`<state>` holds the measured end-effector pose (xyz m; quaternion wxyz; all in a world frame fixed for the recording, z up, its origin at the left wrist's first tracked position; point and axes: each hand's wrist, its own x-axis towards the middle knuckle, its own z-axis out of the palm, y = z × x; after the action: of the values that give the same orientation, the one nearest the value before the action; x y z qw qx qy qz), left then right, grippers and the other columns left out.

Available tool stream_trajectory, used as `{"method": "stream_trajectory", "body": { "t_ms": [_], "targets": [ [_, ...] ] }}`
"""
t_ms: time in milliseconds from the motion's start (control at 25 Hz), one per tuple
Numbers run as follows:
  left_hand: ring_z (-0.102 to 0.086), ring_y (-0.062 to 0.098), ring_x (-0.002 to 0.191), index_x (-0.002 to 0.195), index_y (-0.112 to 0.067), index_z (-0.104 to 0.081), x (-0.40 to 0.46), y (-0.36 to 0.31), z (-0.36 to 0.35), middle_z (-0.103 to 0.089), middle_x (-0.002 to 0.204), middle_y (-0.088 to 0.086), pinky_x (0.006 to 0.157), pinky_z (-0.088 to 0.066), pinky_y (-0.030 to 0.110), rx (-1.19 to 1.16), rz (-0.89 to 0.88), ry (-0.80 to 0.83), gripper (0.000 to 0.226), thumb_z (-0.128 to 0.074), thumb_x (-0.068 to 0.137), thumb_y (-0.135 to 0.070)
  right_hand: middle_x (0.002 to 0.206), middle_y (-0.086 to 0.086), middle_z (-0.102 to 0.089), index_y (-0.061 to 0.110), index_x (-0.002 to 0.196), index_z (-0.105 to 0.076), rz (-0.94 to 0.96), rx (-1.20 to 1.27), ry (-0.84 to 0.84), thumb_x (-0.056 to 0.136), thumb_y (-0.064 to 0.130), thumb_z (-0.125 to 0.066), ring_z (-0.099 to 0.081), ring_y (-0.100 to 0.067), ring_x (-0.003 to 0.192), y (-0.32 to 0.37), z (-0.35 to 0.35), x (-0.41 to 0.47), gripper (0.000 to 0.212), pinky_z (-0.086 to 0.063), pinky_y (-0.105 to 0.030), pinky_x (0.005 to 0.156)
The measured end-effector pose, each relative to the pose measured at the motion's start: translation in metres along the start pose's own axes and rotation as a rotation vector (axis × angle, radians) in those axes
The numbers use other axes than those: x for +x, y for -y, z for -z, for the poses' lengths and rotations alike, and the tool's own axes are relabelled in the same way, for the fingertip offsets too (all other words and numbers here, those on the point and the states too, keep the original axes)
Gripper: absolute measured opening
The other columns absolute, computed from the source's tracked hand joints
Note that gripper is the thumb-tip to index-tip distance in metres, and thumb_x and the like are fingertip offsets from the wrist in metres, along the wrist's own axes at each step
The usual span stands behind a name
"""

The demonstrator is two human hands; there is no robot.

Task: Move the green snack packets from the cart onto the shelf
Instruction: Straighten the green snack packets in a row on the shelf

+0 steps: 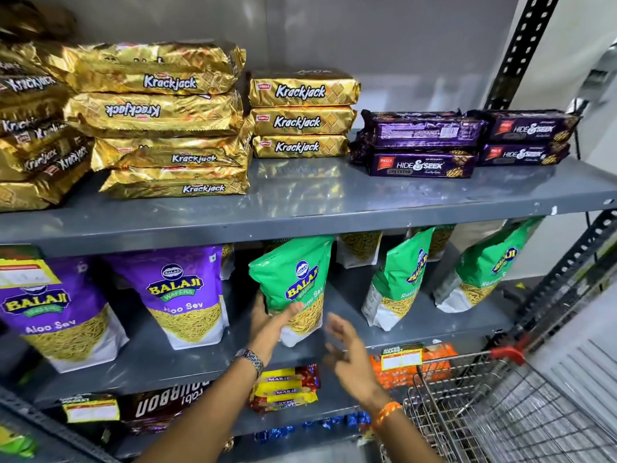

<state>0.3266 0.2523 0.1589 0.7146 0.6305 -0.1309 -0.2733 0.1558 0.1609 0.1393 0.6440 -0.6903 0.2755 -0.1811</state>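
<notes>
Two hands work at the middle shelf (417,329). Nearest to me, at lower right, I note the wire cart (500,412) with a red handle; I cannot see any packets inside it from this angle. My right hand (347,349) hangs in front of the shelf edge, fingers spread and loose, holding nothing; it is blurred. My left hand (270,317), with a metal watch at the wrist, is curled around the lower left side of a green snack packet (293,285), thumb across its front. That packet stands tilted on the middle shelf, its base at the front edge. To its right I record two more green packets (400,279), upright and leaning. To its left stand two purple Aloo Sev packets (187,292). Farther up, the upper shelf (334,195) carries stacked gold Krackjack packs (300,118) and, to the right, dark Hide & Seek packs (420,145).
</notes>
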Motion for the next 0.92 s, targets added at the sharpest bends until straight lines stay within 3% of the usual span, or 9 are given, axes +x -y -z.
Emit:
{"method": "stream_trajectory", "body": {
  "t_ms": [120,200,320,400,480,560,680,920],
  "targets": [
    [-0.071,0.023,0.110,0.126,-0.025,-0.055,0.013,0.021,0.004,-0.074,0.119,0.003,0.092,-0.058,0.050,0.160,-0.052,-0.088,0.107,-0.102,0.030,-0.035,0.125,-0.016,-0.059,0.021,0.118,-0.058,0.046,0.173,-0.471,0.078,-0.022,-0.067,-0.060,-0.034,0.107,-0.005,0.061,-0.006,0.060,-0.058,-0.025,0.082],
    [-0.068,0.023,0.113,0.128,-0.030,-0.050,0.019,0.040,0.000,-0.068,0.123,0.003,0.093,-0.057,0.048,0.261,-0.126,-0.188,0.119,-0.101,0.022,-0.045,0.134,-0.013,-0.052,0.019,0.129,-0.048,0.025,0.079,-0.549,0.070,-0.019,-0.078,-0.056,-0.034,0.116,-0.008,0.106,0.006,0.077,-0.051,-0.043,0.099],
    [-0.065,0.017,0.106,0.130,-0.016,-0.045,0.004,0.041,-0.016,-0.063,0.121,0.002,0.091,-0.054,0.033,0.314,-0.181,-0.253,0.133,-0.096,0.013,-0.054,0.160,-0.011,-0.027,0.014,0.153,-0.020,-0.032,-0.026,-0.385,0.066,-0.017,-0.082,-0.032,-0.029,0.145,-0.008,0.152,0.043,0.111,-0.033,-0.051,0.119],
    [-0.066,0.019,0.100,0.123,-0.013,-0.048,-0.006,0.039,-0.024,-0.066,0.113,0.002,0.086,-0.054,0.031,0.340,-0.169,-0.294,0.122,-0.094,0.016,-0.048,0.163,-0.012,-0.024,0.012,0.155,-0.014,0.007,-0.082,-0.267,0.063,-0.020,-0.082,-0.027,-0.029,0.149,-0.009,0.174,0.067,0.119,-0.029,-0.052,0.120],
    [-0.070,0.024,0.098,0.119,-0.016,-0.050,-0.001,0.040,-0.019,-0.071,0.110,0.005,0.083,-0.058,0.037,0.401,-0.133,-0.316,0.108,-0.097,0.024,-0.041,0.155,-0.017,-0.038,0.010,0.152,-0.023,0.021,-0.148,-0.192,0.054,-0.016,-0.088,-0.039,-0.032,0.143,-0.010,0.192,0.086,0.120,-0.036,-0.051,0.116],
    [-0.072,0.026,0.101,0.116,-0.018,-0.050,0.012,0.042,-0.007,-0.073,0.112,0.005,0.086,-0.059,0.044,0.372,-0.099,-0.266,0.105,-0.099,0.026,-0.041,0.142,-0.022,-0.051,0.008,0.140,-0.041,-0.005,-0.218,-0.125,0.049,-0.004,-0.094,-0.051,-0.038,0.131,-0.005,0.205,0.094,0.106,-0.046,-0.052,0.108],
    [-0.072,0.023,0.106,0.120,-0.015,-0.052,0.028,0.042,0.011,-0.074,0.115,0.005,0.092,-0.058,0.049,0.373,-0.098,-0.115,0.108,-0.102,0.026,-0.036,0.129,-0.023,-0.051,0.009,0.118,-0.054,-0.004,-0.355,-0.104,0.048,0.010,-0.096,-0.054,-0.038,0.120,-0.001,0.212,0.095,0.081,-0.047,-0.042,0.098],
    [-0.070,0.025,0.113,0.126,-0.017,-0.051,0.035,0.043,0.020,-0.073,0.120,0.004,0.098,-0.054,0.052,0.349,-0.116,-0.062,0.110,-0.102,0.031,-0.034,0.122,-0.007,-0.070,0.009,0.127,-0.055,0.057,-0.171,-0.046,0.042,0.028,-0.100,-0.064,-0.025,0.117,-0.004,0.210,0.100,0.098,-0.054,-0.043,0.100]
  ]
}}
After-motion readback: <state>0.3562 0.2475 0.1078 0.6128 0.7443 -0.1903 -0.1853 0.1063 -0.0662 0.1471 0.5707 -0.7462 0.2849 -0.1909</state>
